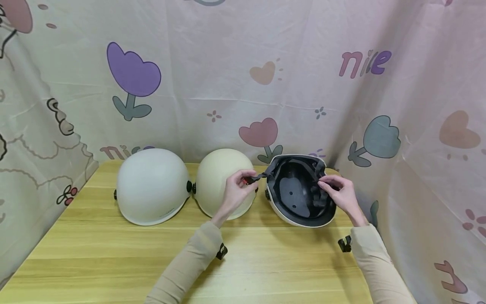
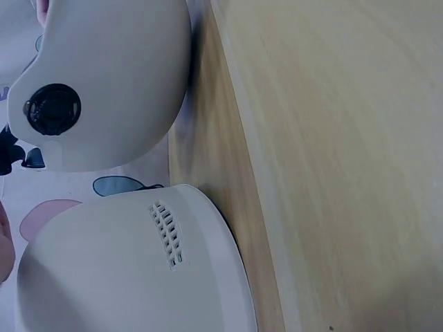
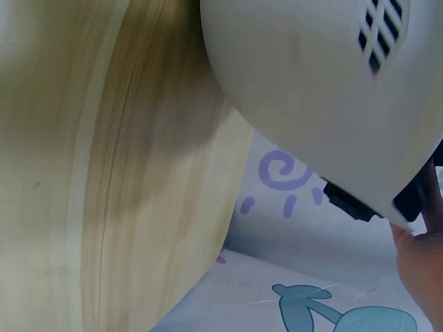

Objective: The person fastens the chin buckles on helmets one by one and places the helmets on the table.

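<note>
On the right of the table, an upturned helmet (image 1: 298, 192) shows its black padded inside toward me. My left hand (image 1: 237, 190) pinches the end of its black chin strap (image 1: 263, 175), where a bit of red shows, out to the left over a cream helmet (image 1: 218, 166). My right hand (image 1: 339, 194) grips the upturned helmet's right rim, thumb and fingers at the edge beside the inner straps. The right wrist view shows the pale shell (image 3: 297, 76) with slotted vents and the right thumb at its edge. A round black knob (image 2: 52, 109) sits on its side in the left wrist view.
A white helmet (image 1: 152, 185) stands dome-up at the left, its side knob against the cream helmet's. All three line the back of the wooden table (image 1: 114, 257). Behind and beside the table hangs a printed curtain (image 1: 212, 63).
</note>
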A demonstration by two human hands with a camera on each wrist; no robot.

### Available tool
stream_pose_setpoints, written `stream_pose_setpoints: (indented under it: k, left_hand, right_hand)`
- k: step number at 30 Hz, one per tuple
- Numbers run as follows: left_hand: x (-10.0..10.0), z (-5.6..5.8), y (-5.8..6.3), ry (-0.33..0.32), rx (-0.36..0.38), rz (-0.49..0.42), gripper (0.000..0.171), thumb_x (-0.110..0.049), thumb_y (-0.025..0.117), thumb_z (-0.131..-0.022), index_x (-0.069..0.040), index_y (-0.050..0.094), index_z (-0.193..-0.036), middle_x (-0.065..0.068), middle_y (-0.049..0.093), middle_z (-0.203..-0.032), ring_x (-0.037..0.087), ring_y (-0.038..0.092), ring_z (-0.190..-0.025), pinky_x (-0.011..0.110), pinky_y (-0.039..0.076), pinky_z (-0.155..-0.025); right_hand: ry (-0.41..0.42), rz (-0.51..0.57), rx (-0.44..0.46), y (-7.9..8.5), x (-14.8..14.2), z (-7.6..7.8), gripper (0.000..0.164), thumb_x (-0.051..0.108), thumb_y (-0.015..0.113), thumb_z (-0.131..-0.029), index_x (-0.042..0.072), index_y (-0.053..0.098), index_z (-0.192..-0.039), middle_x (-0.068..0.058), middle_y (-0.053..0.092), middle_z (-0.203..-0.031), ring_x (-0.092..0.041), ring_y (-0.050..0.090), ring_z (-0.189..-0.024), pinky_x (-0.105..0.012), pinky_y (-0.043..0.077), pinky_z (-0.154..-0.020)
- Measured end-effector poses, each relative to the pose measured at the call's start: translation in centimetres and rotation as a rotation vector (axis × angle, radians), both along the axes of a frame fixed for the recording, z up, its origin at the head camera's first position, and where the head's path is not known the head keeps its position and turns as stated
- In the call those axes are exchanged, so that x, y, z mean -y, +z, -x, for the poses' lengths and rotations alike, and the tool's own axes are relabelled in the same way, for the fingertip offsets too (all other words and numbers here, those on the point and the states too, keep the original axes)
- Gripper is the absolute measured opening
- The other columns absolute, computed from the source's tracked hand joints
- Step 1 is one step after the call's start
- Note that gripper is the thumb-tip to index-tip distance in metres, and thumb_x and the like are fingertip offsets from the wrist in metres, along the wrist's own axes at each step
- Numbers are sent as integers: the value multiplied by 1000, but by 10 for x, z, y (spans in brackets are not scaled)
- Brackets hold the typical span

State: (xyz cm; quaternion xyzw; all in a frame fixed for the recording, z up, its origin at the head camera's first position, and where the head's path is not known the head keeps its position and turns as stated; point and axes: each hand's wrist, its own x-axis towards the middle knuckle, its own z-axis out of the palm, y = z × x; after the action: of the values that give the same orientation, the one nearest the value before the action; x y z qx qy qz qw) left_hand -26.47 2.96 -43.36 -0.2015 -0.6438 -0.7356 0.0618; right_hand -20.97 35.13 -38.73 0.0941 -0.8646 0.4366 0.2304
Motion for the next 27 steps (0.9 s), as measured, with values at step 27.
stream_pose_setpoints:
  k: [27]
  left_hand:
    - [-20,-4,21,-292,-155,255,34,-19,66,-98,-10,62,-130,4,72,-128,19,59,-131,41,45,-113]
  right_hand:
    - [141,286,55,-24,-9,15,19,-5,69,-91,-19,63,-102,14,72,-81,-1,66,-68,-13,55,-66]
